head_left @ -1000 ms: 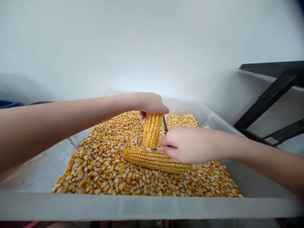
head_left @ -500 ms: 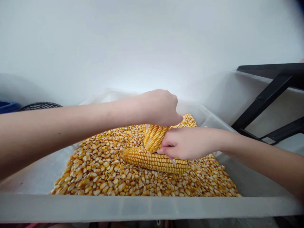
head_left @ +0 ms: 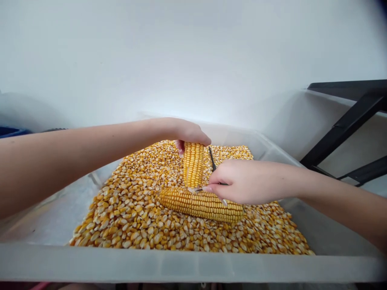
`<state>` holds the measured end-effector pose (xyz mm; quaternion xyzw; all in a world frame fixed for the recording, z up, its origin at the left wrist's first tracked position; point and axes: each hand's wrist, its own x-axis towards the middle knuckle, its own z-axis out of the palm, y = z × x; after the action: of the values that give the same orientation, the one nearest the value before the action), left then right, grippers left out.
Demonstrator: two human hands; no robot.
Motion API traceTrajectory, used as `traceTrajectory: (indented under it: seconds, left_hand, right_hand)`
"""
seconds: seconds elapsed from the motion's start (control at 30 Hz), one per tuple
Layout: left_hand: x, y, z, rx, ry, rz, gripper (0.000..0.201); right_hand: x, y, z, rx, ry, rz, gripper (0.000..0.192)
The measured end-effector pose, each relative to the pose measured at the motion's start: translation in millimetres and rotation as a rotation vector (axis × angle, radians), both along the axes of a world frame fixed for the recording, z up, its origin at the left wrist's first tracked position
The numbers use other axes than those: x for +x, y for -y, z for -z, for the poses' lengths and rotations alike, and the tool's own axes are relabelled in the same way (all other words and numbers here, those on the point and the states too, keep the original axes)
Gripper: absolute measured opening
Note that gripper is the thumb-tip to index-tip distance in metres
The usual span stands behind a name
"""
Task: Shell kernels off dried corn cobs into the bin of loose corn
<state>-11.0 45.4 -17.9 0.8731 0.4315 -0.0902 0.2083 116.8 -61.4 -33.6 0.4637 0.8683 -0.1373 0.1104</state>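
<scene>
Now left hand (head_left: 189, 133) grips upright cob (head_left: 193, 164); right hand (head_left: 242, 181) pinches tool (head_left: 212, 159).

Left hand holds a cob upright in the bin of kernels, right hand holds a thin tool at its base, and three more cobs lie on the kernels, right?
Not quite: the head view shows only one more cob lying on the kernels. The rest holds: left hand holds the upright cob in the bin, right hand holds the tool.
</scene>
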Motion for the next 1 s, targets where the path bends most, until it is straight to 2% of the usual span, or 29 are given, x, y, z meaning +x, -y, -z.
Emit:
traceTrajectory:
  seconds: [0.1, 0.3, 0.47, 0.73, 0.87, 1.0]
  left_hand:
    - [0.5, -0.2, 0.5, -0.021, 0.029, 0.011, 0.045]
    - [2.0, 2.9, -0.9, 0.044, -0.009, -0.01, 0.048]
    - [1.4, 2.1, 0.4, 0.011, 0.025, -0.012, 0.05]
    - [5.3, 2.1, 3.4, 0.021, 0.055, -0.059, 0.052]
    - [8.8, 14.7, -4.4, 0.109, 0.015, -0.06, 0.053]
    - [11.1, 35.5, -13.6, 0.289, -0.009, -0.03, 0.05]
  right_hand:
    - [-0.5, 0.2, 1.3, -0.001, 0.008, 0.01, 0.03]
    - [-0.8, 0.4, 2.4, 0.0, -0.027, 0.008, 0.027]
    - [0.5, -0.9, 4.0, -0.002, 0.015, 0.023, 0.03]
    - [-2.5, 1.2, 7.2, -0.001, -0.069, 0.028, 0.026]
    - [-0.8, -2.7, 6.4, -0.098, -0.09, 0.036, 0.025]
    - [1.2, -7.5, 6.2, -0.179, -0.117, 0.017, 0.025]
